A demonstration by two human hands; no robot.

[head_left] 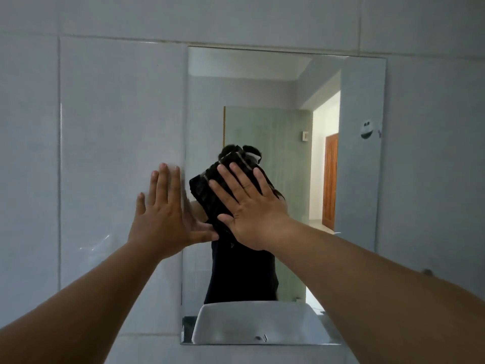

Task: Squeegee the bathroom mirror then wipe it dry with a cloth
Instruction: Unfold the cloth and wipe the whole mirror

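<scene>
A frameless rectangular mirror point(362, 179) hangs on the white tiled wall. My right hand point(249, 208) lies flat with straight, spread fingers on a folded dark cloth point(207, 195), pressing it against the glass in the mirror's left-middle part. My left hand point(162, 214) is flat and open on the tile just left of the mirror's edge, its thumb reaching over the edge toward the cloth. No squeegee is in view.
The mirror reflects a person in a dark top, a white basin point(259, 324), a green glass panel and a wooden door. A small round sticker point(366, 129) sits near the mirror's right edge. White wall tiles point(105, 114) surround the mirror.
</scene>
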